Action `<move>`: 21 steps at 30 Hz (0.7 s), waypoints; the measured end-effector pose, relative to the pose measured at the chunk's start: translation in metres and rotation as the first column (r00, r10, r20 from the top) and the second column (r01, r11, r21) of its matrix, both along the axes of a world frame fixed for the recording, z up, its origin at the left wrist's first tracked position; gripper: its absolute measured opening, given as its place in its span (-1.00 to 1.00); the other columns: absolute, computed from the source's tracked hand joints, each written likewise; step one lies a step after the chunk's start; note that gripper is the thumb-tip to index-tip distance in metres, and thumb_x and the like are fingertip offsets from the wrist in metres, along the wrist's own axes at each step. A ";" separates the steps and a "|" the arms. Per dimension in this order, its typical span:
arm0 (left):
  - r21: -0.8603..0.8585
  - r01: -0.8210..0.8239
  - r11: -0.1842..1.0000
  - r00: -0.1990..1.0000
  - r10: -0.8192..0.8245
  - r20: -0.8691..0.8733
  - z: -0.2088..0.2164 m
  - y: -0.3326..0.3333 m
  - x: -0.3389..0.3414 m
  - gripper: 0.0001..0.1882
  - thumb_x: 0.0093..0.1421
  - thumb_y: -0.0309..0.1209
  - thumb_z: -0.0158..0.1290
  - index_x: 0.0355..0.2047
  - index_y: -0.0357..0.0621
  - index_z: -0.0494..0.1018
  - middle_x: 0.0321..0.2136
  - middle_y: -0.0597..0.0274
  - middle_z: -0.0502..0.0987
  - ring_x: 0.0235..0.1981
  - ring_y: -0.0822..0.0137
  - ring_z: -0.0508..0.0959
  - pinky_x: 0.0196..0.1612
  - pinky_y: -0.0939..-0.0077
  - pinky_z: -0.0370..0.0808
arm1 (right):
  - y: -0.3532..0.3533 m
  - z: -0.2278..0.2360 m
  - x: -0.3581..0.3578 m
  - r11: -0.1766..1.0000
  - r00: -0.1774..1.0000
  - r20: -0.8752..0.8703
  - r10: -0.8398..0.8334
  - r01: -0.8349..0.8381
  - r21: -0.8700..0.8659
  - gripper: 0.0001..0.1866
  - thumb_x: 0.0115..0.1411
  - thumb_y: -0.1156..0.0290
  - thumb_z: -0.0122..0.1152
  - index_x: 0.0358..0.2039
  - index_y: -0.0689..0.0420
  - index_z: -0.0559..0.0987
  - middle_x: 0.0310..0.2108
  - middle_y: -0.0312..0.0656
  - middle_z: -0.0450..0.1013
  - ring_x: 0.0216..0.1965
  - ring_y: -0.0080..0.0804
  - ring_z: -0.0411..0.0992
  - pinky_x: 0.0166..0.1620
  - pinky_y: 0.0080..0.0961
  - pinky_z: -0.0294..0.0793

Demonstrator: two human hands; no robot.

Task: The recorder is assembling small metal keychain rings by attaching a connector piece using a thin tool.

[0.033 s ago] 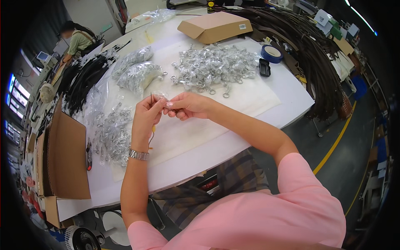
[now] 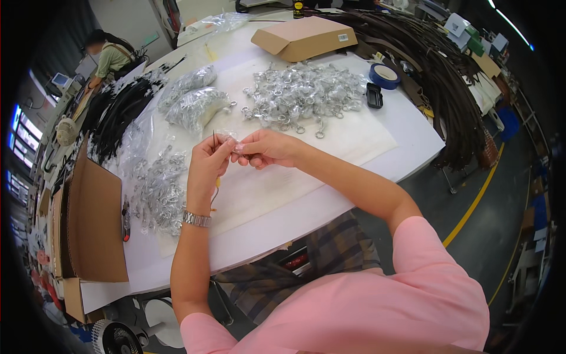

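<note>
Table (image 2: 377, 171), white and rounded at its near edge, carries everything here, with a pale sheet spread over its middle. Dark straps (image 2: 448, 76) curve in a long heap along the far right rim, and a second black bundle (image 2: 118, 112) lies at the far left. A flattened cardboard box (image 2: 88, 224) leans at the left edge; another closed carton (image 2: 303, 38) sits at the far side. Behind the hands spreads a loose pile of metal swivel clasps (image 2: 306, 94), with more of them in clear bags (image 2: 188, 100) and bagged clasps (image 2: 156, 192) just beside the left forearm. A blue tape roll (image 2: 384, 75) rests near the pile.

The left hand (image 2: 207, 162), wristwatch (image 2: 196, 219) on its wrist, and the right hand (image 2: 268, 148) meet above the sheet, fingertips pressed together, pinching a small clear packet (image 2: 236, 146) between them; a thin dark pin-like piece stands up from the left fingers.

Judging from this, the packet is slick and tiny, so a loose pinch could drop its contents into the unsorted clasps, and the pointed piece could prick a fingertip.
</note>
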State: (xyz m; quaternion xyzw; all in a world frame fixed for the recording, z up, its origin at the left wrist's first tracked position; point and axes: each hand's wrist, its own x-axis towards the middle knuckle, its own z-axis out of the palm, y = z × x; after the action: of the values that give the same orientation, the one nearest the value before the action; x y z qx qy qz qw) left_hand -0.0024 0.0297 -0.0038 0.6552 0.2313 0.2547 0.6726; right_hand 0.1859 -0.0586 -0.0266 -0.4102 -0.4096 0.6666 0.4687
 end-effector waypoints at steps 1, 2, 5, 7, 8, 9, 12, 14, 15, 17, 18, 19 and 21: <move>-0.001 0.002 1.000 1.000 -0.002 0.000 -0.004 0.000 0.002 -0.83 0.34 -0.36 0.13 -0.25 -0.23 0.55 -0.54 0.44 0.49 -0.70 0.73 0.21 -0.68 0.77 -0.01 | 0.000 -0.001 0.000 1.000 1.000 0.000 -0.002 0.002 -0.001 -0.78 0.40 0.26 0.14 -0.29 0.13 0.61 -0.43 -0.37 0.55 -0.56 -0.70 0.36 -0.44 -0.66 0.41; 0.094 -0.098 0.991 0.995 0.099 -0.008 -0.005 -0.002 0.005 -0.86 0.32 -0.38 0.13 -0.27 -0.22 0.54 -0.55 0.43 0.49 -0.69 0.72 0.23 -0.67 0.77 0.01 | 0.000 0.002 -0.003 0.995 0.989 0.114 -0.095 0.090 0.048 -0.75 0.40 0.24 0.12 -0.31 0.13 0.62 -0.44 -0.36 0.55 -0.55 -0.68 0.38 -0.43 -0.63 0.42; 0.213 -0.222 0.951 0.975 0.223 0.021 -0.006 -0.006 0.011 -0.90 0.29 -0.43 0.11 -0.29 -0.20 0.52 -0.56 0.42 0.49 -0.66 0.71 0.27 -0.67 0.77 0.04 | -0.004 0.010 -0.013 0.950 0.877 0.397 -0.270 0.174 0.260 -0.72 0.39 0.22 0.11 -0.35 0.13 0.63 -0.47 -0.28 0.56 -0.53 -0.56 0.43 -0.42 -0.52 0.45; 0.235 -0.250 0.939 0.968 0.246 0.047 -0.006 -0.009 0.013 -0.91 0.28 -0.44 0.10 -0.28 -0.20 0.52 -0.56 0.42 0.48 -0.65 0.71 0.29 -0.67 0.77 0.05 | -0.006 0.008 -0.019 0.903 0.759 0.541 -0.362 0.142 0.405 -0.71 0.37 0.23 0.11 -0.38 0.14 0.63 -0.49 -0.23 0.57 -0.53 -0.46 0.47 -0.41 -0.44 0.46; 0.216 -0.251 0.944 0.968 0.244 0.057 -0.005 -0.012 0.014 -0.92 0.28 -0.46 0.09 -0.27 -0.19 0.52 -0.56 0.42 0.47 -0.65 0.71 0.29 -0.67 0.77 0.06 | -0.007 0.006 -0.020 0.833 0.604 0.631 -0.487 0.103 0.544 -0.73 0.34 0.25 0.13 -0.38 0.16 0.63 -0.49 -0.17 0.57 -0.52 -0.34 0.49 -0.39 -0.37 0.47; 0.197 -0.252 0.948 0.968 0.243 0.067 -0.005 -0.013 0.015 -0.91 0.27 -0.47 0.07 -0.25 -0.19 0.52 -0.57 0.42 0.47 -0.65 0.71 0.30 -0.67 0.78 0.07 | -0.008 0.004 -0.021 0.749 0.427 0.669 -0.609 0.031 0.662 -0.74 0.31 0.27 0.14 -0.39 0.17 0.63 -0.49 -0.10 0.56 -0.51 -0.22 0.50 -0.37 -0.30 0.48; 0.256 -0.243 0.936 0.970 0.240 0.043 -0.005 -0.010 0.012 -0.89 0.28 -0.48 0.05 -0.22 -0.19 0.53 -0.58 0.42 0.45 -0.67 0.71 0.26 -0.68 0.78 0.06 | -0.008 0.003 -0.024 0.697 0.415 0.629 -0.657 0.015 0.717 -0.78 0.24 0.31 0.17 -0.40 0.20 0.64 -0.50 -0.03 0.55 -0.50 -0.06 0.49 -0.36 -0.23 0.47; 0.158 -0.208 0.965 0.978 0.204 0.040 0.001 -0.010 0.009 -0.89 0.29 -0.48 0.05 -0.22 -0.22 0.53 -0.58 0.41 0.45 -0.68 0.70 0.26 -0.68 0.77 0.07 | -0.012 0.012 -0.024 0.746 0.492 0.622 -0.609 0.089 0.660 -0.77 0.23 0.31 0.18 -0.41 0.20 0.65 -0.51 -0.03 0.55 -0.51 -0.06 0.49 -0.37 -0.23 0.46; 0.059 -0.170 0.984 0.985 0.168 0.042 0.003 -0.010 0.007 -0.88 0.30 -0.48 0.04 -0.23 -0.24 0.54 -0.58 0.40 0.45 -0.70 0.69 0.25 -0.67 0.76 0.08 | -0.015 0.016 -0.024 0.790 0.567 0.602 -0.562 0.154 0.593 -0.77 0.22 0.31 0.19 -0.43 0.20 0.66 -0.53 -0.02 0.54 -0.51 -0.06 0.49 -0.37 -0.23 0.45; -0.049 -0.171 0.984 0.978 0.176 0.110 0.002 -0.004 0.004 -0.86 0.31 -0.47 0.05 -0.20 -0.24 0.55 -0.57 0.39 0.45 -0.72 0.69 0.21 -0.68 0.75 0.05 | -0.013 0.016 -0.022 0.773 0.553 0.591 -0.588 0.169 0.612 -0.77 0.21 0.31 0.19 -0.44 0.21 0.66 -0.55 -0.04 0.54 -0.53 -0.12 0.48 -0.38 -0.26 0.45; -0.157 -0.165 0.974 0.965 0.192 0.176 0.001 0.000 0.002 -0.84 0.31 -0.46 0.05 -0.17 -0.23 0.56 -0.57 0.38 0.46 -0.75 0.69 0.16 -0.70 0.75 0.02 | -0.013 0.016 -0.021 0.755 0.539 0.579 -0.612 0.182 0.630 -0.77 0.20 0.32 0.20 -0.44 0.21 0.66 -0.57 -0.06 0.53 -0.55 -0.18 0.48 -0.40 -0.29 0.44; -0.156 -0.163 0.974 0.966 0.190 0.175 0.000 0.005 0.000 -0.84 0.31 -0.46 0.05 -0.17 -0.23 0.56 -0.57 0.38 0.46 -0.75 0.69 0.16 -0.70 0.75 0.02 | -0.012 0.017 -0.019 0.754 0.538 0.577 -0.614 0.184 0.630 -0.77 0.20 0.32 0.20 -0.44 0.21 0.66 -0.57 -0.06 0.53 -0.55 -0.18 0.48 -0.40 -0.29 0.44; -0.193 -0.245 0.950 0.946 0.278 0.165 0.001 0.014 -0.006 -0.82 0.33 -0.46 0.04 -0.15 -0.23 0.58 -0.57 0.38 0.44 -0.72 0.69 0.19 -0.68 0.76 0.05 | -0.011 0.022 -0.019 0.809 0.659 0.529 -0.534 0.216 0.547 -0.77 0.18 0.31 0.20 -0.44 0.23 0.66 -0.61 -0.17 0.51 -0.58 -0.39 0.45 -0.43 -0.41 0.41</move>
State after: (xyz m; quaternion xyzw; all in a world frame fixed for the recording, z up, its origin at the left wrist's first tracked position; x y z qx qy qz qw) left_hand -0.0086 0.0435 -0.0031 0.5316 0.2719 0.3826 0.7050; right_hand 0.1671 -0.0699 -0.0050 -0.5798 -0.5899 0.2516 0.5026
